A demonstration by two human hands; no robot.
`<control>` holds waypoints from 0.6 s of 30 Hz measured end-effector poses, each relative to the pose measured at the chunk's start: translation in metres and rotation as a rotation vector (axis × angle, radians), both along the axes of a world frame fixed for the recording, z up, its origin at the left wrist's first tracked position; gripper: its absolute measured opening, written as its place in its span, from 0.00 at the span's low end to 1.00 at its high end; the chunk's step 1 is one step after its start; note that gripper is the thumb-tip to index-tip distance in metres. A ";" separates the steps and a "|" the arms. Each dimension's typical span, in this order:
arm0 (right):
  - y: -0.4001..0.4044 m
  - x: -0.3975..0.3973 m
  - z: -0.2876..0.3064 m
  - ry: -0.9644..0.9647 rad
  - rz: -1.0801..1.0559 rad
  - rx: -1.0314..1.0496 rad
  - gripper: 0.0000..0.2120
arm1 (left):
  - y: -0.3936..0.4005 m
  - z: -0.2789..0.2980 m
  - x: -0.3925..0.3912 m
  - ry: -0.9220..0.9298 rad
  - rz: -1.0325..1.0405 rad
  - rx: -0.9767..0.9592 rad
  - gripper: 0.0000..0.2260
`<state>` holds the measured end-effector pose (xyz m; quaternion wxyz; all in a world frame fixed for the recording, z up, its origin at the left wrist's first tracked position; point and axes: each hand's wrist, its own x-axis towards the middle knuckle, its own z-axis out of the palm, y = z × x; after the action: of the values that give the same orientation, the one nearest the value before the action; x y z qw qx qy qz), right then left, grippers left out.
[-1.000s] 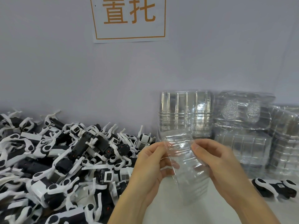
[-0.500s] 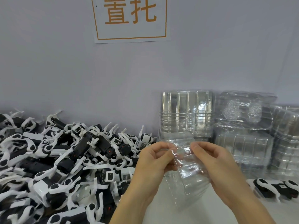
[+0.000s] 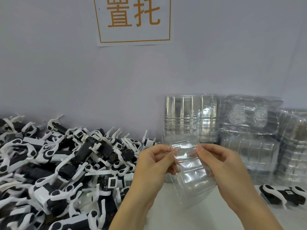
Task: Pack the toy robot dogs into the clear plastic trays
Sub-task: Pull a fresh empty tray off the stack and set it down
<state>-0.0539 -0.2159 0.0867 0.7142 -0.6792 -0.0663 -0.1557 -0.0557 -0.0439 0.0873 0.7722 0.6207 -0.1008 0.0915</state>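
Pale grey wall with an orange-lettered sign [image 3: 133, 19]; white tabletop [image 3: 207, 218] below. Clear plastic tray [image 3: 191, 166] held above the tabletop, between the pile of toy robot dogs [image 3: 58, 163] and the stacked trays [image 3: 191, 117]. Probably light, thin, flexible, slippery; best taken at the rim. Left hand [image 3: 154, 165] and right hand [image 3: 221, 165] raised, fingers curled, each pinching the top edge.
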 end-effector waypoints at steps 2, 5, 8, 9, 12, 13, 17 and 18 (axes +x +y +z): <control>-0.004 0.000 0.002 0.001 -0.051 0.009 0.03 | 0.004 0.002 0.000 -0.012 0.017 0.005 0.08; -0.015 0.000 0.006 0.021 -0.092 0.058 0.05 | 0.016 0.005 0.000 0.001 -0.017 -0.022 0.13; -0.026 0.000 0.009 0.039 -0.105 0.076 0.07 | 0.027 0.007 -0.001 0.010 -0.027 -0.061 0.14; -0.029 0.000 0.010 0.048 -0.107 0.078 0.08 | 0.031 0.006 -0.001 0.021 -0.015 -0.082 0.12; -0.036 -0.003 0.013 0.057 -0.105 0.110 0.09 | 0.046 0.003 0.003 0.082 0.037 -0.111 0.08; -0.038 -0.004 0.015 0.055 -0.102 0.123 0.10 | 0.051 0.001 0.004 0.105 0.058 -0.119 0.09; -0.050 -0.007 0.017 0.041 -0.116 0.176 0.09 | 0.068 -0.007 0.011 0.193 0.148 -0.188 0.11; -0.052 -0.008 0.019 0.036 -0.122 0.188 0.08 | 0.071 -0.009 0.012 0.221 0.158 -0.215 0.11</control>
<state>-0.0620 -0.2681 0.1055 0.7651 -0.6145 0.0030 -0.1923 -0.0438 0.0269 0.0782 0.8308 0.5469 0.0442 0.0933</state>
